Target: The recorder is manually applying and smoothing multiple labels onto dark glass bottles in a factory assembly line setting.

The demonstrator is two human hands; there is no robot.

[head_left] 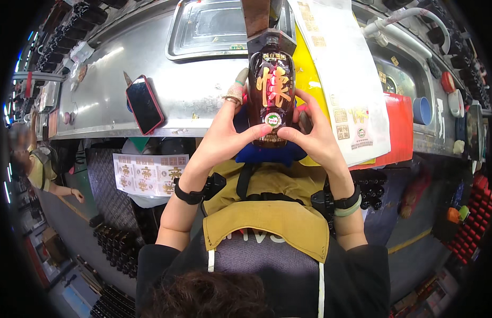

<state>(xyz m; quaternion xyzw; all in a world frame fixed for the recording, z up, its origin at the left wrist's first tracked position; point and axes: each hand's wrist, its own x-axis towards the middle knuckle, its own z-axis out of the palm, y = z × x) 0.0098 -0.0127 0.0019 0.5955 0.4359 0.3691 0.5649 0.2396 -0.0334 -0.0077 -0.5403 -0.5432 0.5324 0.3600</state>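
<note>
A dark, glossy bottle [271,95] with gold and red lettering and a small round green-and-white label lies in front of me, its neck pointing away. My left hand [233,124] grips it from the left, the thumb pressed near the round label and a finger cot on one finger. From the other side my right hand [315,127] clasps it, its thumb also by that label. Both hands' other fingers are partly hidden behind the bottle. Blue cloth [251,154] shows beneath the bottle's near end.
Left on the metal bench [108,79] lies a phone [145,105] in a red case. A metal tray [206,32] sits at the back. Decal sheets [341,69] rest over yellow and red boards [400,130] to the right, near a blue cup [421,111]. Another person [44,169] is far left.
</note>
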